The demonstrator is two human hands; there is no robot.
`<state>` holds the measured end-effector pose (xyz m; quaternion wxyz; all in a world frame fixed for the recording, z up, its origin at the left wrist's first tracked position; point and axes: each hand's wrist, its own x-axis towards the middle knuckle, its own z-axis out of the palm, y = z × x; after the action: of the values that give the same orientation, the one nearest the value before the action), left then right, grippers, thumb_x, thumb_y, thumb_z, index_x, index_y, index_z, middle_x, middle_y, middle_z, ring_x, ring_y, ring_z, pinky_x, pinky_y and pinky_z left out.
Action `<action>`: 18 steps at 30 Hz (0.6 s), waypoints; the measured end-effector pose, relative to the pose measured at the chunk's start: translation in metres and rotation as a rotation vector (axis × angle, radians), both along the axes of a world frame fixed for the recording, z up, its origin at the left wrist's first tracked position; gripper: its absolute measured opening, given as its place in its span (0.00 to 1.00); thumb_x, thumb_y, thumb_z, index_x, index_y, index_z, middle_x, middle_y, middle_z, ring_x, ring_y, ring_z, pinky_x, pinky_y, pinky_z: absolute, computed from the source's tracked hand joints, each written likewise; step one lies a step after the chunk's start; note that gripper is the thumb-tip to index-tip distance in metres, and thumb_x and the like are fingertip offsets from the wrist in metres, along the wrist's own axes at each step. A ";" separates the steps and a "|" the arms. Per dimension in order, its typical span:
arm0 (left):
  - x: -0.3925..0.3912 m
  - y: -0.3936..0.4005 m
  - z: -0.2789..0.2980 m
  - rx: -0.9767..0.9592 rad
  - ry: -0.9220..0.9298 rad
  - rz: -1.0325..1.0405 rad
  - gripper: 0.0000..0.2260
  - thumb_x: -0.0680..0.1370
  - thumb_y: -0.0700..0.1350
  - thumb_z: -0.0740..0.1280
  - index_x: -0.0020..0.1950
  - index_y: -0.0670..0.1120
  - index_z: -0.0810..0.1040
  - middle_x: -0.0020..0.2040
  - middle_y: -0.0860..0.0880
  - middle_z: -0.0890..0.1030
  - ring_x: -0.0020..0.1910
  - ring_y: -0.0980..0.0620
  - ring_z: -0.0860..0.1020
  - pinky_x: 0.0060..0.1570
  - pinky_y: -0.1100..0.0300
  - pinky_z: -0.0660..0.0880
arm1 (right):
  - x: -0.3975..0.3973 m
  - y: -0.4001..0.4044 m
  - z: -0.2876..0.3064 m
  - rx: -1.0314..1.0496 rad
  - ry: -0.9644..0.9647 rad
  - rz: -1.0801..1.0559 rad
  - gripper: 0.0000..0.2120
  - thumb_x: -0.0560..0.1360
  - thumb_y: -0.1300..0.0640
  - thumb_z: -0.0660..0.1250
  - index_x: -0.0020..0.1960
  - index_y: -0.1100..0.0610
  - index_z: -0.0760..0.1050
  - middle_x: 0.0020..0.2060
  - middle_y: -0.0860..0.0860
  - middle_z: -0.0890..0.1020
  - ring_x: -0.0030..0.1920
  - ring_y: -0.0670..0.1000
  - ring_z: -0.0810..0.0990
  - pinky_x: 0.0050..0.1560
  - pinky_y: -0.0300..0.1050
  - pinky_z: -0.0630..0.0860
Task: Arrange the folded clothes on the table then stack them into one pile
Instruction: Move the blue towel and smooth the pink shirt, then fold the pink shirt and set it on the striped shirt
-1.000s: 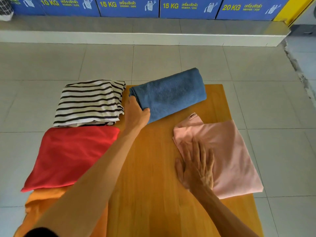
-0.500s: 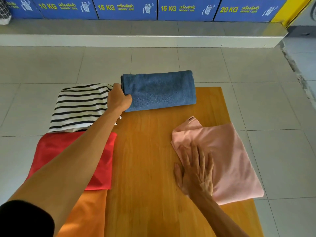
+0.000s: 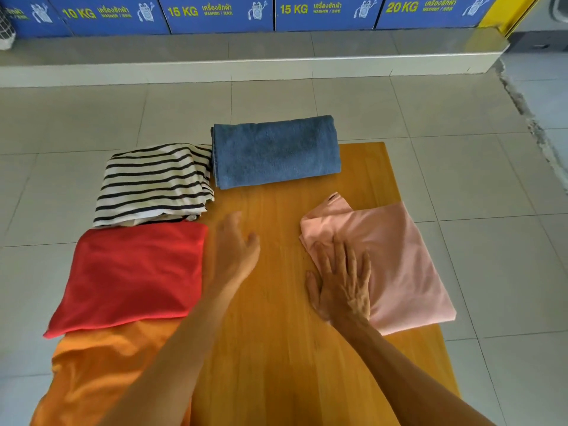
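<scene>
Several folded clothes lie on the wooden table [image 3: 276,348]. A blue towel [image 3: 276,152] sits at the far edge, a black-and-white striped shirt [image 3: 153,182] at the far left, a red cloth [image 3: 129,275] below it, and an orange cloth [image 3: 101,376] at the near left. A pink cloth [image 3: 396,259] lies on the right. My left hand [image 3: 235,250] hovers open and blurred over the bare wood beside the red cloth, holding nothing. My right hand [image 3: 342,284] rests flat with spread fingers on the pink cloth's near-left corner.
The table stands on a grey tiled floor [image 3: 476,164]. A low white ledge [image 3: 246,69] runs along the back, with blue washer panels [image 3: 215,10] marked in kilograms above it. The clothes on the left overhang the table's edge.
My left hand let go of the blue towel, which now lies straight along the far edge, and drew back toward the table's middle. My right hand stayed on the pink cloth.
</scene>
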<state>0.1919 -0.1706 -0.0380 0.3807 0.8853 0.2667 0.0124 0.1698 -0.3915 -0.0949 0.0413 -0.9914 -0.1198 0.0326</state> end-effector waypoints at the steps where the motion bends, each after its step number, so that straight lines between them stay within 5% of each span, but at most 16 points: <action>1: -0.017 -0.012 -0.002 -0.061 0.024 -0.030 0.23 0.78 0.43 0.67 0.72 0.45 0.66 0.68 0.46 0.73 0.63 0.51 0.75 0.62 0.56 0.74 | 0.000 0.000 0.002 0.010 0.008 -0.001 0.32 0.78 0.39 0.57 0.79 0.48 0.62 0.78 0.57 0.64 0.78 0.61 0.62 0.76 0.68 0.53; 5: -0.073 -0.043 -0.004 -0.195 0.033 -0.111 0.20 0.78 0.42 0.66 0.69 0.44 0.70 0.66 0.47 0.75 0.59 0.54 0.76 0.58 0.60 0.74 | -0.006 0.002 0.006 0.071 0.069 -0.017 0.31 0.80 0.41 0.55 0.80 0.48 0.58 0.80 0.56 0.62 0.78 0.61 0.62 0.76 0.68 0.53; 12: -0.124 -0.049 0.018 -0.114 -0.029 -0.123 0.15 0.78 0.40 0.66 0.65 0.43 0.75 0.61 0.47 0.79 0.58 0.50 0.79 0.57 0.55 0.77 | -0.083 0.012 0.016 0.177 0.144 0.222 0.29 0.81 0.45 0.58 0.81 0.45 0.57 0.80 0.54 0.61 0.81 0.58 0.57 0.76 0.67 0.51; 16: -0.140 -0.057 0.032 -0.047 -0.026 -0.136 0.14 0.77 0.38 0.65 0.63 0.43 0.77 0.58 0.50 0.79 0.58 0.54 0.77 0.55 0.68 0.72 | -0.128 0.010 0.030 0.248 0.302 0.366 0.28 0.80 0.44 0.57 0.79 0.43 0.59 0.79 0.47 0.62 0.81 0.52 0.53 0.78 0.59 0.42; 18: -0.149 -0.063 0.035 -0.049 0.009 -0.144 0.14 0.77 0.38 0.64 0.62 0.43 0.78 0.55 0.54 0.78 0.55 0.58 0.76 0.50 0.76 0.68 | -0.141 0.003 0.046 0.428 0.366 0.346 0.21 0.79 0.47 0.59 0.71 0.44 0.72 0.72 0.43 0.73 0.76 0.48 0.64 0.78 0.51 0.53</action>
<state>0.0431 -0.2337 -0.0031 0.4011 0.8926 0.2044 -0.0254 0.0286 -0.3884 -0.0494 0.2633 -0.9029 -0.2811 0.1907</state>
